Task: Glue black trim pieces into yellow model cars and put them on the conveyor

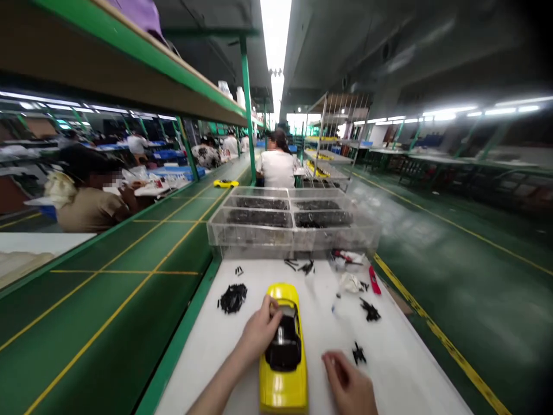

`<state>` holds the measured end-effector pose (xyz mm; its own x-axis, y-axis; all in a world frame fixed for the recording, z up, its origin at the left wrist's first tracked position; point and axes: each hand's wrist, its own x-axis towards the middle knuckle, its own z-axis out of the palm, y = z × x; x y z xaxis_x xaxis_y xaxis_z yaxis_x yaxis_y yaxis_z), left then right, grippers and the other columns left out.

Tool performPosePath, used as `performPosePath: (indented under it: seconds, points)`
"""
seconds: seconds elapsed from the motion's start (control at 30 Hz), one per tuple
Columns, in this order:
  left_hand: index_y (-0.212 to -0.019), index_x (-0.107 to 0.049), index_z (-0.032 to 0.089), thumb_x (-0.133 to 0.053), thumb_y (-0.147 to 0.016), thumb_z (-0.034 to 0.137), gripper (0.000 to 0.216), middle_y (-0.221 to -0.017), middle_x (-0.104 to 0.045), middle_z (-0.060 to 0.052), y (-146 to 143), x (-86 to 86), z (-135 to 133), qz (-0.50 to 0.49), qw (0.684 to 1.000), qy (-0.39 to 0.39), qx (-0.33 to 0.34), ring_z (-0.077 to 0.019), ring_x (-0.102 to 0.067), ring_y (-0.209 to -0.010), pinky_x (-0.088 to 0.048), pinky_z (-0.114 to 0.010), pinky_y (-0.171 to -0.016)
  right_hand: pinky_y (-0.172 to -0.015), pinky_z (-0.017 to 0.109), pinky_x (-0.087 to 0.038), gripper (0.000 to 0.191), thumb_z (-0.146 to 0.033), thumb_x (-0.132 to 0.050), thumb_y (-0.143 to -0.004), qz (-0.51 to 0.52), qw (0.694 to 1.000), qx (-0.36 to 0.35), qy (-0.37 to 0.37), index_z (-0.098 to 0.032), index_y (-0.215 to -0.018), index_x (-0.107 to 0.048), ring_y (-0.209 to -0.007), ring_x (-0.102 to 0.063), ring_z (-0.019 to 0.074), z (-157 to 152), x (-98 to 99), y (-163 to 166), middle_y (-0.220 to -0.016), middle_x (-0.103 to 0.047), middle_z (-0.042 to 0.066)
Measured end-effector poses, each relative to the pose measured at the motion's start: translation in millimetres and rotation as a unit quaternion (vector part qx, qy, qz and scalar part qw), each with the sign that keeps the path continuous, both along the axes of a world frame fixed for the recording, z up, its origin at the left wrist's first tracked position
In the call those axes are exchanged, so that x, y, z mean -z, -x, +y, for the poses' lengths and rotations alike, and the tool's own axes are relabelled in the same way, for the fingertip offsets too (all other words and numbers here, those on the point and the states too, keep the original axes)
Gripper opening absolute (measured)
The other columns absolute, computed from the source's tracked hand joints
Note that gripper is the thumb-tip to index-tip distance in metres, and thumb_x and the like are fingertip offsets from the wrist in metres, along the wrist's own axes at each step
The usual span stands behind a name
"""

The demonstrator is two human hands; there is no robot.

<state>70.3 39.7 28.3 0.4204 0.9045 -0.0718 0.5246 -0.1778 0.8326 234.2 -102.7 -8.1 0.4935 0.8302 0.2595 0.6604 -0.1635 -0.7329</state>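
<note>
A yellow toy car with a black interior lies lengthwise on the white table in front of me. My left hand is closed on its left side near the windscreen, fingers curled over the edge. My right hand hovers low over the table to the right of the car, its fingers bent together, near a small black part. I cannot make out anything in it.
Piles of small black parts lie left of the car, more at right, with a red tool and plastic bags. Clear bins of black parts stand behind. The green conveyor carries another yellow car. Other people sit along the line.
</note>
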Motion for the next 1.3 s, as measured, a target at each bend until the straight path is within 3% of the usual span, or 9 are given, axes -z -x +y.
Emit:
performPosePath:
  seconds: [0.2,0.37,0.6,0.73,0.9,0.97,1.03,1.17,1.3]
  points:
    - [-0.102,-0.043,0.024,-0.04,-0.092,0.034,0.015,-0.078,-0.06,0.001,5,-5.8,5,-0.001,1.0,-0.005,0.027,-0.021,-0.061,-0.074,-0.043,-0.031,-0.071,-0.056,0.025,-0.047,0.032,-0.044,-0.048,-0.093,0.018,0.991,-0.106,0.076,-0.02,-0.088,-0.068,-0.058,-0.062,0.0164,54,-19.9,1,-0.062,-0.064,0.0]
    - [-0.109,-0.045,0.023,-0.03,-0.094,0.026,0.022,-0.112,-0.058,-0.008,26,-5.2,-1,-0.027,0.997,-0.06,-0.039,-0.02,-0.06,-0.09,-0.045,-0.035,-0.086,-0.061,0.028,-0.041,0.017,-0.024,-0.056,-0.083,-0.049,0.993,-0.067,0.088,-0.022,-0.096,-0.066,-0.069,-0.06,0.0185,71,-38.8,-22,-0.091,-0.065,0.005]
    - [-0.109,-0.053,0.023,-0.051,-0.083,0.031,0.027,-0.106,-0.049,-0.003,42,16.5,5,-0.012,0.998,-0.048,-0.03,-0.0093,-0.05,-0.057,-0.051,-0.03,-0.065,-0.065,0.03,-0.037,0.026,-0.032,-0.06,-0.084,-0.04,0.996,0.0,0.082,-0.016,-0.104,-0.062,-0.062,-0.056,0.0198,131,-51.8,-57,-0.06,-0.056,0.0]
    - [-0.116,-0.054,0.025,-0.061,-0.076,0.033,0.041,-0.115,-0.045,-0.005,75,-3.8,16,0.033,0.99,-0.099,-0.098,-0.0131,-0.052,-0.067,-0.052,-0.037,-0.079,-0.066,0.029,-0.039,0.013,-0.028,-0.066,-0.076,0.015,0.997,-0.024,0.066,-0.017,-0.073,-0.06,-0.065,-0.056,0.0192,168,-42.8,-53,-0.056,-0.055,0.001]
    - [-0.117,-0.056,0.026,-0.054,-0.089,0.048,0.036,-0.107,-0.061,-0.007,91,-3.6,-41,0.026,0.991,-0.115,-0.059,-0.0205,-0.062,-0.08,-0.053,-0.036,-0.078,-0.069,0.028,-0.048,0.035,-0.054,-0.055,-0.083,0.137,0.987,-0.085,-0.001,-0.019,-0.083,-0.057,-0.082,-0.063,0.0185,142,-48.5,-54,-0.089,-0.069,0.008]
    - [-0.137,-0.044,0.026,-0.061,-0.083,0.056,0.064,-0.127,-0.059,-0.013,82,15.3,-70,0.023,0.99,-0.135,0.018,-0.0292,-0.063,-0.107,-0.052,-0.041,-0.088,-0.066,0.028,-0.051,0.037,-0.058,-0.054,-0.085,0.238,0.963,-0.125,-0.017,-0.021,-0.094,-0.051,-0.08,-0.065,0.0165,124,-51.5,-54,-0.096,-0.071,0.007]
    - [-0.151,-0.026,0.025,-0.07,-0.074,0.06,0.095,-0.14,-0.053,-0.018,71,35.9,-89,0.059,0.977,-0.197,0.052,-0.0366,-0.055,-0.124,-0.047,-0.047,-0.096,-0.054,0.024,-0.046,0.04,-0.058,-0.062,-0.081,0.348,0.925,-0.147,-0.031,-0.023,-0.091,-0.046,-0.06,-0.061,0.0129,113,-50.0,-54,-0.08,-0.07,0.002]
    - [-0.155,-0.018,0.025,-0.068,-0.078,0.056,0.097,-0.139,-0.056,-0.017,61,57.4,-93,0.125,0.951,-0.28,0.046,-0.0353,-0.056,-0.123,-0.044,-0.045,-0.097,-0.041,0.021,-0.023,0.047,-0.061,-0.071,-0.073,0.413,0.902,-0.096,-0.085,-0.023,-0.077,-0.044,-0.041,-0.029,0.0053,111,-36.4,-53,-0.051,-0.04,-0.01]
    - [-0.156,-0.017,0.024,-0.063,-0.082,0.06,0.094,-0.134,-0.06,-0.017,63,58.6,-87,0.136,0.939,-0.313,0.042,-0.0339,-0.06,-0.118,-0.047,-0.044,-0.094,-0.045,0.022,-0.025,0.05,-0.064,-0.074,-0.067,0.421,0.895,-0.042,-0.141,-0.022,-0.08,-0.051,-0.05,-0.029,0.0068,116,-26.0,-53,-0.06,-0.035,-0.008]
